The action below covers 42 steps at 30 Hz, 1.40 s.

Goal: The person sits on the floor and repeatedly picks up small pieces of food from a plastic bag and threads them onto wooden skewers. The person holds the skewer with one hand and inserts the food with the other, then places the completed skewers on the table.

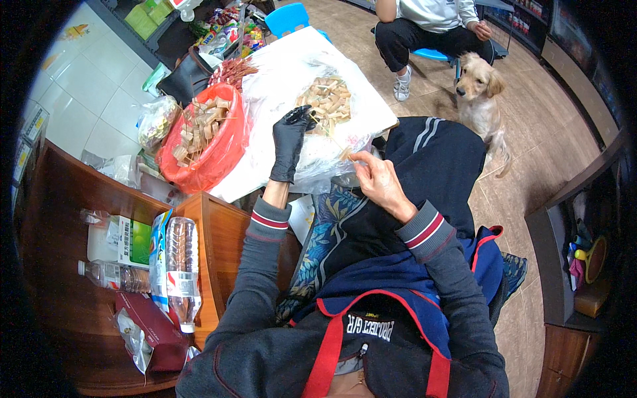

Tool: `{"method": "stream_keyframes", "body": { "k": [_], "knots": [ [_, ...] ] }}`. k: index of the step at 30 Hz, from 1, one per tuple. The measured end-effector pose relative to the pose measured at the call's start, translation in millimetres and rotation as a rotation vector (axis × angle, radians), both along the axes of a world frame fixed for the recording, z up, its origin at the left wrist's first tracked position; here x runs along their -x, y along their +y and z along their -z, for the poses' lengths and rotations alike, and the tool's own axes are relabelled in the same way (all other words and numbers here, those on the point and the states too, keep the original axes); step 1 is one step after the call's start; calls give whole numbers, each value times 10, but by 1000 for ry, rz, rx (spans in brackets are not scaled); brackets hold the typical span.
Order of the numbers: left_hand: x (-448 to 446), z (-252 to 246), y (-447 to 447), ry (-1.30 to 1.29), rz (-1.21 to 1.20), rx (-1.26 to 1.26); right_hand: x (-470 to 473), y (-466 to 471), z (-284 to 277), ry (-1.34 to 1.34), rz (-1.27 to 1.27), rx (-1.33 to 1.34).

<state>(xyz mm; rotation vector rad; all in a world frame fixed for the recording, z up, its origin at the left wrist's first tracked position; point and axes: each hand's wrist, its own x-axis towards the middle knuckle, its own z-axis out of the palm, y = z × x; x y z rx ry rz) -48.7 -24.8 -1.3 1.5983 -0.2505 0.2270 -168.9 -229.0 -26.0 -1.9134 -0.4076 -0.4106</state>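
My left hand (pixel 292 142), in a black glove, is over the white table (pixel 278 59), its fingertips pinched at the near edge of a pile of pale cut food pieces (pixel 328 102). My bare right hand (pixel 380 181) is closed on a thin skewer (pixel 339 145) at the table's near corner. A pale piece (pixel 346 153) is on the skewer by my right fingertips. The skewer slants up toward my left fingers; whether they grip it or another piece, I cannot tell. Left of my gloved hand, a red plastic-lined basin (pixel 239 142) holds many skewered pieces.
A bundle of reddish sticks (pixel 233 72) and a black bag (pixel 186 79) lie beyond the basin. Plastic bottles (pixel 182 268) and boxes fill a wooden compartment (pixel 219 244) at left. A dog (pixel 478 92) sits at right near a seated person (pixel 433 30). A blue chair (pixel 287 20) stands behind the table.
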Motion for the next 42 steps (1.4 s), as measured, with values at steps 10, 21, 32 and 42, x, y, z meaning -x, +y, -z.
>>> {"method": "stream_keyframes", "body": {
  "k": [10, 21, 32, 42],
  "knots": [
    [186, -216, -100, -247, -152, -326, 1, 41, 49, 125, -33, -152],
    [644, -148, -423, -166, 16, -562, -91, 99, 8, 150, 7, -250],
    [-100, -229, -242, -394, -170, -793, -139, 62, 41, 106, 153, -257],
    [-625, -39, -425, -416, -71, -1181, -109, -6, 20, 150, 172, -261]
  ]
}}
